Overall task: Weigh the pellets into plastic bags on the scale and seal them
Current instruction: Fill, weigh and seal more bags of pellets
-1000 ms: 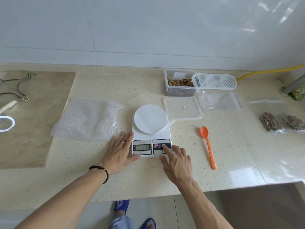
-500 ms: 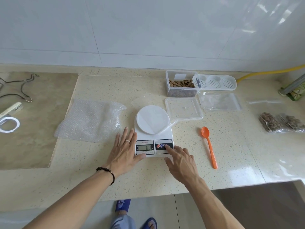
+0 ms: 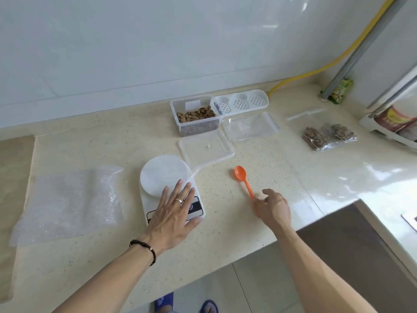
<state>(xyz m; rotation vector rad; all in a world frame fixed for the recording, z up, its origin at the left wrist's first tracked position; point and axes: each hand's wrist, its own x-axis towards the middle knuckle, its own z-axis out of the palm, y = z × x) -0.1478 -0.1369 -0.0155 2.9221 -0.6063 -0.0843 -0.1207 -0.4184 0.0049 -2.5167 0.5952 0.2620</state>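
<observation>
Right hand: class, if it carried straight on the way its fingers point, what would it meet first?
The right hand points up and left along the counter, fingertips at the orange spoon handle's near end. It would probably meet that handle first; actual contact is unclear.

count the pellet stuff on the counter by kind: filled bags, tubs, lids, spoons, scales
filled bags: 2
tub: 1
lid: 1
spoon: 1
scale: 1
total: 6
</observation>
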